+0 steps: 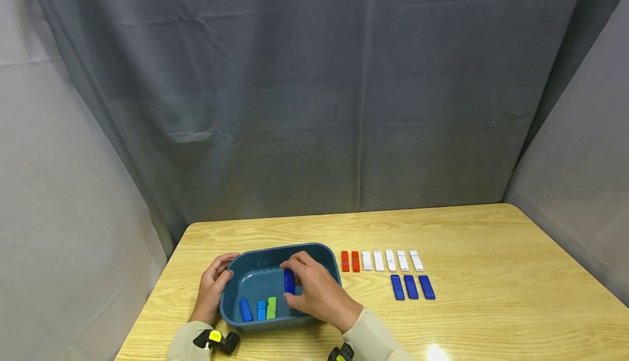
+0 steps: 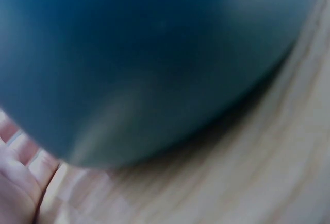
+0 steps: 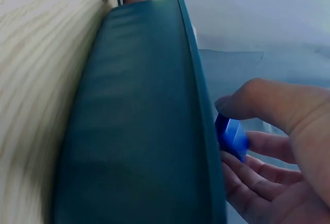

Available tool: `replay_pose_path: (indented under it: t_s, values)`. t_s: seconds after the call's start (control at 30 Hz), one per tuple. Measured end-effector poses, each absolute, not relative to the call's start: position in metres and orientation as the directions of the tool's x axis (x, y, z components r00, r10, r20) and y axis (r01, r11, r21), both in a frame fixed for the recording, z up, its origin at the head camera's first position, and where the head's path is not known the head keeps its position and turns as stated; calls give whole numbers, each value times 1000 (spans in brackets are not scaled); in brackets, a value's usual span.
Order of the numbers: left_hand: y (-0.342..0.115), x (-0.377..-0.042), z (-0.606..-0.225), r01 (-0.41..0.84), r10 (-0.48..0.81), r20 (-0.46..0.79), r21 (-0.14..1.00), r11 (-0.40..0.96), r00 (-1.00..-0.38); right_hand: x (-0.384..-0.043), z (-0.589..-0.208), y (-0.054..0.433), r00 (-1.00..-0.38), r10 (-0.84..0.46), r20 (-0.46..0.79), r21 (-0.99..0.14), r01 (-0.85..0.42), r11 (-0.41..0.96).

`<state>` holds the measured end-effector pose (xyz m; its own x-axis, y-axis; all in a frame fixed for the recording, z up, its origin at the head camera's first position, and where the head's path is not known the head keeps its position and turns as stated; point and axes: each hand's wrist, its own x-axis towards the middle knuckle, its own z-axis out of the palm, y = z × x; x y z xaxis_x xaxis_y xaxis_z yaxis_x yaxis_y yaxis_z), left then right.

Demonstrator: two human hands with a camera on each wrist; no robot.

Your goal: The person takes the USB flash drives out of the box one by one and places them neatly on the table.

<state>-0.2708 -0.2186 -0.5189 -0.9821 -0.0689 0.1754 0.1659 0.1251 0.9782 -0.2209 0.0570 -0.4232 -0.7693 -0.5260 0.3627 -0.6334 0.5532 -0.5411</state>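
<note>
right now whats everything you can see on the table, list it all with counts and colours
plastic bin: 1, dark teal, on the table at front left
dark blue stick: 1, pinched upright inside the bin
sticks lying in the bin: 3, blue, light blue, green, side by side near the front wall
red sticks: 2, left end of the back row, right of the bin
white sticks: 5, same back row, right of the red ones
blue sticks: 3, front row, below the white ones
table: 1, light wood
curtain: grey, behind the table
left hand: holds the bin's left rim
right hand: fingers pinch the dark blue stick
</note>
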Motion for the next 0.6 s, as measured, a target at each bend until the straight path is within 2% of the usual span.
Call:
replay_pose_path:
  t_s: [0.2,0.6]
  values:
    - [-212,-257,-495,140,-45,146,983,120,-988,-220,-417,71,-784,-511,353,-548,-616,566]
    - [-213,-258,-496,146,-46,154,980,136,-987,-217,-408,106,-829,-449,334,-514,-559,651]
